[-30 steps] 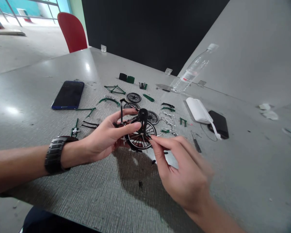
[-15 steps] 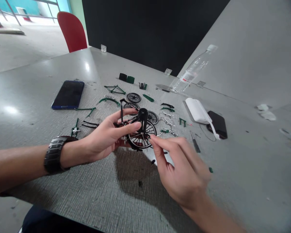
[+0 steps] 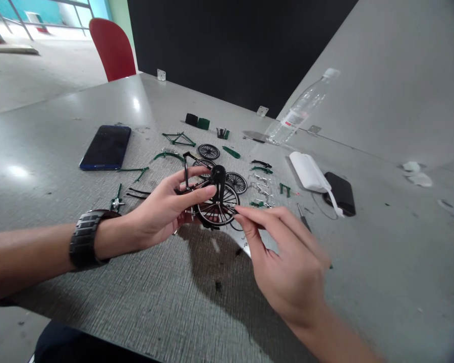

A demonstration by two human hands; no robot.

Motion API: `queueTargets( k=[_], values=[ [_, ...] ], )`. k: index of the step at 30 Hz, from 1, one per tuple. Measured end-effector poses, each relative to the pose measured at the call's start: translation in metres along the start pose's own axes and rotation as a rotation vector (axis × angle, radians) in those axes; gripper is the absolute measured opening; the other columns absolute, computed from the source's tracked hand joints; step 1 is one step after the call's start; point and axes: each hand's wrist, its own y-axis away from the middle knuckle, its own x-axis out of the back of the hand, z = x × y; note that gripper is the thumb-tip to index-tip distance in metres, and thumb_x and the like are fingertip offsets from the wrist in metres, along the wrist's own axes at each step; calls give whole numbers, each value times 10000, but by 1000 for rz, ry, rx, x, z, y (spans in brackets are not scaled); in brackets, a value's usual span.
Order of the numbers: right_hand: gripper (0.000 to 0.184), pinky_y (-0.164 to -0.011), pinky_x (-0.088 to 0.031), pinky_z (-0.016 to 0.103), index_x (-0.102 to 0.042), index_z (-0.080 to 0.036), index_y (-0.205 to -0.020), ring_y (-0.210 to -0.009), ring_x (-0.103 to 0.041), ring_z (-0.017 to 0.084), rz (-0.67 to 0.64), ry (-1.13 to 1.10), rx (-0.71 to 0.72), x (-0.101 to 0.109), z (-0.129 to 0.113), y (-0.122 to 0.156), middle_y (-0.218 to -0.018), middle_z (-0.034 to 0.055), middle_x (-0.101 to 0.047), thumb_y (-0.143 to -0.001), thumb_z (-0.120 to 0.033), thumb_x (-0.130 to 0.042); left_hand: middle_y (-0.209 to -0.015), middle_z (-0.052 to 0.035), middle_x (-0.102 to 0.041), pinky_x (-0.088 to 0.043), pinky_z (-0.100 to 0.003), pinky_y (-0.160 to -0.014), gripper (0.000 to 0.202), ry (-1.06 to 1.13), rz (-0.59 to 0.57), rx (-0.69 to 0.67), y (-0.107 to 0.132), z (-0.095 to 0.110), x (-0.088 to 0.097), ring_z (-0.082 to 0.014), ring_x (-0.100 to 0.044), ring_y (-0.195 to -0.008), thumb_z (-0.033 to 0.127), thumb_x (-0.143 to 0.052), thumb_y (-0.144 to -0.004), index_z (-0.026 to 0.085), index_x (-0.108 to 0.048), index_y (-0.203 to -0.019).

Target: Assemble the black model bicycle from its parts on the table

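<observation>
My left hand [image 3: 162, 214], with a dark watch on its wrist, is closed around a small black model bicycle [image 3: 208, 194] held just above the grey table [image 3: 144, 302]. The bicycle's spoked wheel [image 3: 216, 210] faces me and a round black part stands on top of it. My right hand [image 3: 287, 264] pinches its thumb and forefinger together right at the wheel's rim; whatever lies between the fingertips is too small to make out.
Loose green and black model parts [image 3: 174, 146], spare wheels [image 3: 209, 151] and small screws lie spread behind the bicycle. A blue phone [image 3: 106, 147] lies at the left. A small screwdriver [image 3: 301, 217], a white case [image 3: 309, 172], a black box [image 3: 340, 194] and a lying plastic bottle [image 3: 300, 108] are at the right.
My left hand has lifted and tilted the bicycle slightly away and to the left. My right hand has followed, its pinched fingertips staying at the wheel's rim.
</observation>
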Motion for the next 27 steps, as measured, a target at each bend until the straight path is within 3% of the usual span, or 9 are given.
queueTargets(
  k=[7, 15, 27],
  values=[
    [178, -705, -539, 247, -718, -155, -1016, -727, -673, 116, -4, 54, 94, 2, -2, 0, -819, 32, -713, -890, -43, -660, -862, -21, -723, -640, -269, -614, 369, 8, -7, 5, 0, 1, 0, -168, -739, -703, 167, -738, -871, 247, -604, -1205],
    [156, -710, -531, 236, -715, -149, -996, -718, -667, 110, -28, 69, 112, 2, -2, -1, -807, 25, -708, -902, -51, -640, -843, -14, -729, -636, -232, -678, 361, 29, -27, -3, 0, -4, 1, -143, -743, -728, 158, -752, -863, 248, -623, -1189],
    [147, -704, -506, 224, -721, -121, -1002, -718, -657, 103, -8, 108, 129, 1, -4, 0, -788, 26, -703, -888, -43, -670, -852, -9, -750, -628, -204, -646, 410, 1, -53, 19, -1, -4, 1, -136, -744, -707, 199, -782, -847, 260, -610, -1215]
  ],
)
